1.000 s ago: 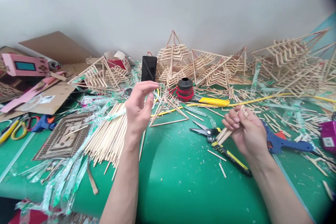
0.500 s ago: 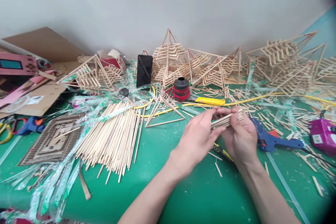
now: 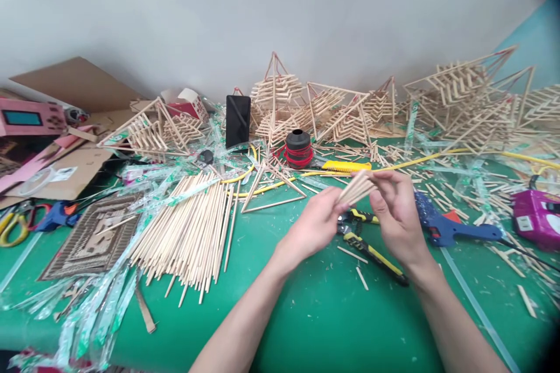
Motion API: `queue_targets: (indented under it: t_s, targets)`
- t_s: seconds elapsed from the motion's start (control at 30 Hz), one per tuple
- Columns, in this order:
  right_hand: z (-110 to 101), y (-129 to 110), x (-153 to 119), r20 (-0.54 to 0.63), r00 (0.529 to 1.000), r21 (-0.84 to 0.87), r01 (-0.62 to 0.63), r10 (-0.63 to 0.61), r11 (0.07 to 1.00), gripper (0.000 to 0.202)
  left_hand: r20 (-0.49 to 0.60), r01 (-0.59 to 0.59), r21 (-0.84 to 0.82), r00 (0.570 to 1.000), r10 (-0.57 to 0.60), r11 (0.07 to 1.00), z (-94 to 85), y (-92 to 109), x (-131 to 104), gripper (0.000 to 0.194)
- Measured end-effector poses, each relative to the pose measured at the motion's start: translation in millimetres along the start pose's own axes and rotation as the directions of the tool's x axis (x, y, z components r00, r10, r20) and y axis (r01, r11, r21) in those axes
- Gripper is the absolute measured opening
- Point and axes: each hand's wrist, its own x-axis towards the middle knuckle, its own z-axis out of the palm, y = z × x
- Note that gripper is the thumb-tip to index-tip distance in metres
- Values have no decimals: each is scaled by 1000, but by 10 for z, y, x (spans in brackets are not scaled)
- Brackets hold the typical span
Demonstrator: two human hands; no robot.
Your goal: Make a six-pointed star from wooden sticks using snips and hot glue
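Note:
A small bundle of short wooden sticks [image 3: 357, 186] is gripped in my left hand [image 3: 312, 218], its far ends slanting up to the right. My right hand [image 3: 398, 213] is beside those ends, thumb and fingers apart; its fingertips are at the tips of the sticks, and I cannot tell whether they touch. Below the hands lie pliers with black and yellow handles [image 3: 371, 253], partly hidden by my right hand. Two loose stick pieces [image 3: 362, 278] rest on the green table [image 3: 332, 326] near them. Left of my hands is a large pile of long sticks [image 3: 184, 233].
Stick-built pyramid frames [image 3: 275, 93] line the back wall. A spool of red cord [image 3: 298, 150], a yellow utility knife [image 3: 346, 166] and a black phone-like slab [image 3: 237, 121] stand before them. To the right are a blue glue gun [image 3: 464, 232] and a purple device [image 3: 536, 218].
My right hand has loosened from the stick bundle and moved slightly apart. My left hand now holds the bundle, tilted more upward. More of the pliers shows.

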Motion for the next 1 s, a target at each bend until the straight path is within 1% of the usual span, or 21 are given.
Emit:
queue_targets:
  t_s: [0.03,0.07,0.1,0.13,0.17,0.23,0.33,0.4,0.5,0.6,0.7,0.87,0.93,1.0]
  targets:
    - [-47,1,-35,-14,999,-186,35,-38,982,32,-42,24,5,999,-23,1000,-31,-49,-40,18]
    - [-89,-1,-87,7,997,-381,72,-76,922,29,-75,43,7,996,-42,999,-64,-93,-84,17]
    - [-125,-5,-156,81,992,-550,125,-96,826,25,-100,59,8,993,-58,998,-99,-127,-130,17]
    - [-154,-10,-238,175,979,-669,196,-104,717,21,-120,75,11,990,-73,997,-134,-152,-172,18]
    - [-177,-12,-328,242,963,-735,261,-117,625,22,-139,91,16,986,-88,996,-167,-166,-207,18]
    - [-209,1,-509,316,940,-803,338,-130,490,23,-178,123,31,977,-115,992,-222,-165,-245,19]
    - [-242,75,-700,393,912,-846,408,-115,344,22,-244,157,51,960,-140,986,-277,-125,-218,18]
    - [-254,144,-751,433,894,-850,446,-110,280,17,-275,163,64,951,-140,984,-304,-99,-170,18]
    - [-236,220,-744,456,876,-840,482,-156,250,18,-274,163,103,953,-129,981,-351,-73,-104,17]
    - [-186,243,-674,466,867,-830,498,-180,251,20,-221,155,166,968,-117,974,-397,-53,-69,15]
    - [-147,261,-544,462,876,-843,483,-140,237,19,-190,146,238,977,-101,960,-409,-42,-40,18]
    - [-123,373,-233,463,883,-857,467,-73,218,11,-192,140,349,978,-76,926,-353,-90,-2,19]
    - [-111,406,-133,455,889,-863,454,-46,223,10,-173,134,389,982,-70,911,-335,-119,-37,20]
    - [-118,405,-74,439,898,-870,432,-26,237,12,-138,118,431,988,-64,895,-340,-144,-123,21]
